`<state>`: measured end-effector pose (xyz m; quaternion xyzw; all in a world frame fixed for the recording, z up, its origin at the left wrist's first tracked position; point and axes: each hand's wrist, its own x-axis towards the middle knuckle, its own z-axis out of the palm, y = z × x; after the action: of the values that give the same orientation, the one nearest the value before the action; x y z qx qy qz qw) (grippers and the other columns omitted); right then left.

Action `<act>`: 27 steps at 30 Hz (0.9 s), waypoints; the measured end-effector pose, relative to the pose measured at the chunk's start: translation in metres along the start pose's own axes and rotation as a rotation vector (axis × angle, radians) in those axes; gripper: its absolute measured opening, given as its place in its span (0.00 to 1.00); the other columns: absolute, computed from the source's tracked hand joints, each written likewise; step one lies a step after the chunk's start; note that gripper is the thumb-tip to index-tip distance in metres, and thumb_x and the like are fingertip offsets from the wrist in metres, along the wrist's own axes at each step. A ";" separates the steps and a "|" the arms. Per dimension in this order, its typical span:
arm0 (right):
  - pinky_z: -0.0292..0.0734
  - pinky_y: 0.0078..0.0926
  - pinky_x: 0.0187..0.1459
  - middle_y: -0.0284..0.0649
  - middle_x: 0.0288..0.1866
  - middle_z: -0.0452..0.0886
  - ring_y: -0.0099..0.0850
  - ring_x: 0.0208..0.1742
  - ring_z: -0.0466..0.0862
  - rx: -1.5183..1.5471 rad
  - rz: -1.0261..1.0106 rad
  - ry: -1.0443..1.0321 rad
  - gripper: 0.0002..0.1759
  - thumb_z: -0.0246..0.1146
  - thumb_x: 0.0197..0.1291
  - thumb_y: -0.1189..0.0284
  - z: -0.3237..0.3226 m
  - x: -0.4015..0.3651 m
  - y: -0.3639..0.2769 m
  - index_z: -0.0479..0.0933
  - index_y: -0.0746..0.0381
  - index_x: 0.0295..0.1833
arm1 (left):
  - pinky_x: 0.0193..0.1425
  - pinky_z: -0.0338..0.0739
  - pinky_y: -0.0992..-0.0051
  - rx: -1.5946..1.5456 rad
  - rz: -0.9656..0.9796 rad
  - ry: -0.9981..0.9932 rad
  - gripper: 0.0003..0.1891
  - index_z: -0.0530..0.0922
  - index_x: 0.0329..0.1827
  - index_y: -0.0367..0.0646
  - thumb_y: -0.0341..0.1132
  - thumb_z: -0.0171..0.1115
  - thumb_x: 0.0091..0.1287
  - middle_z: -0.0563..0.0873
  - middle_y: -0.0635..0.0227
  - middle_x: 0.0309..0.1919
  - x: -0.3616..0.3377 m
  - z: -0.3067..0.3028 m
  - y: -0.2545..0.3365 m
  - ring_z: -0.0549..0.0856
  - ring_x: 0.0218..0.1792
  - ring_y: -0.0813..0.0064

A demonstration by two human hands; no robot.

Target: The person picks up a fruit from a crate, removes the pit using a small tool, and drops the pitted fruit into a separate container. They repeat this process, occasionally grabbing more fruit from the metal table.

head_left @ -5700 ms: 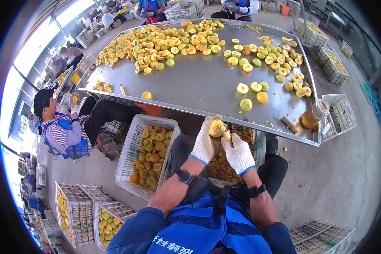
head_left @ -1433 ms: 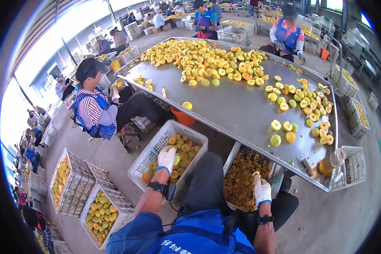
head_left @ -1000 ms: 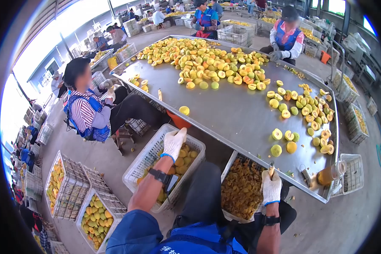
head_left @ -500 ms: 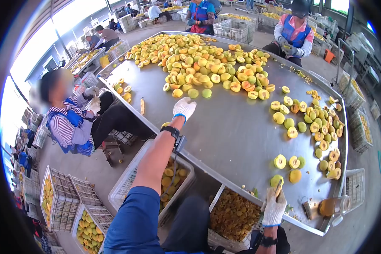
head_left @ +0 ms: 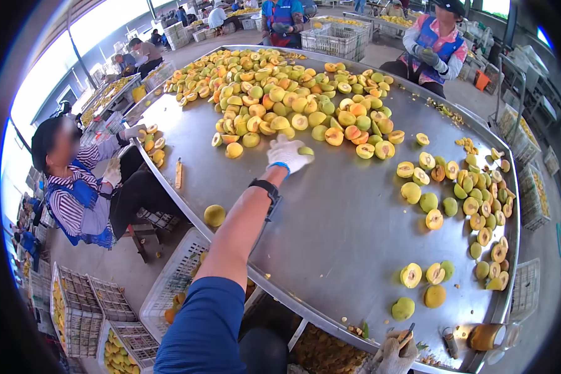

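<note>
My left hand (head_left: 288,154), in a white glove with a blue cuff, reaches over the metal table (head_left: 336,230). A green-yellow fruit piece (head_left: 305,151) lies at its fingertips, and its fingers are partly spread. Just beyond it is the big pile of halved fruit (head_left: 274,93). My right hand (head_left: 395,354), gloved, is at the table's near edge, closed around a small knife (head_left: 409,334) whose tip points up. Close above it lie a whole green fruit (head_left: 403,308), an orange-yellow piece (head_left: 435,297) and a cut half with its pit (head_left: 411,275).
More halves (head_left: 474,193) lie along the right side. A jar (head_left: 486,336) stands at the near right corner. One yellow fruit (head_left: 214,215) sits by the left edge. A seated co-worker (head_left: 84,181) is at the left; crates (head_left: 174,274) stand below.
My left hand has moved forward and right, opening beside a fruit piece. My right hand has moved down, away from the green fruit. The view has shifted, and a yellow fruit shows at the left edge.
</note>
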<state>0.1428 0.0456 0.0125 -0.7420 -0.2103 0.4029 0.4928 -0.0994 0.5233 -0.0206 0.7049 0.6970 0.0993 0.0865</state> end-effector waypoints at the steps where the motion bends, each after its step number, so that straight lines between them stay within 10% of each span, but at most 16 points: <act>1: 0.64 0.18 0.17 0.28 0.23 0.74 0.17 0.17 0.71 -0.001 0.000 -0.004 0.02 0.60 0.72 0.76 0.000 0.000 0.001 0.77 0.59 0.43 | 0.70 0.72 0.55 -0.001 0.084 0.007 0.31 0.86 0.59 0.62 0.64 0.69 0.53 0.75 0.57 0.64 -0.007 0.005 0.013 0.73 0.65 0.48; 13: 0.63 0.19 0.17 0.30 0.21 0.73 0.18 0.16 0.72 0.131 -0.192 -0.099 0.11 0.60 0.75 0.68 0.001 0.005 0.001 0.75 0.64 0.42 | 0.67 0.76 0.56 -0.002 0.981 -0.427 0.31 0.88 0.55 0.53 0.54 0.77 0.47 0.72 0.51 0.71 -0.235 0.009 0.107 0.75 0.66 0.48; 19: 0.64 0.19 0.17 0.29 0.22 0.71 0.18 0.16 0.70 0.242 -0.270 -0.178 0.11 0.58 0.75 0.66 -0.012 0.001 0.003 0.76 0.63 0.44 | 0.69 0.75 0.58 -0.548 0.743 -0.138 0.30 0.85 0.60 0.51 0.49 0.76 0.52 0.69 0.45 0.73 -0.287 -0.034 0.112 0.77 0.66 0.51; 21: 0.65 0.19 0.17 0.29 0.23 0.71 0.18 0.16 0.69 0.360 -0.254 -0.166 0.12 0.58 0.75 0.64 -0.014 -0.008 0.006 0.76 0.62 0.44 | 0.65 0.78 0.64 -0.734 0.642 -0.265 0.28 0.81 0.64 0.45 0.44 0.73 0.60 0.76 0.50 0.67 -0.318 -0.079 0.101 0.83 0.59 0.61; 23: 0.66 0.19 0.17 0.30 0.24 0.72 0.19 0.16 0.69 0.318 -0.245 -0.193 0.12 0.58 0.75 0.63 -0.017 -0.030 0.010 0.75 0.61 0.44 | 0.61 0.80 0.69 -1.738 0.329 -0.778 0.27 0.76 0.68 0.39 0.37 0.67 0.66 0.81 0.57 0.61 -0.344 -0.078 0.082 0.84 0.54 0.67; 27: 0.66 0.19 0.18 0.28 0.21 0.72 0.17 0.16 0.70 0.218 -0.113 -0.305 0.10 0.61 0.73 0.63 -0.022 -0.083 0.015 0.77 0.58 0.43 | 0.61 0.81 0.61 -2.189 0.324 -0.838 0.30 0.71 0.71 0.37 0.35 0.67 0.66 0.82 0.57 0.59 -0.425 -0.098 0.056 0.84 0.58 0.59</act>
<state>0.1109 -0.0320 0.0358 -0.6018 -0.2790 0.5026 0.5544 -0.0743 0.0963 0.0804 0.3134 0.0610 0.4144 0.8523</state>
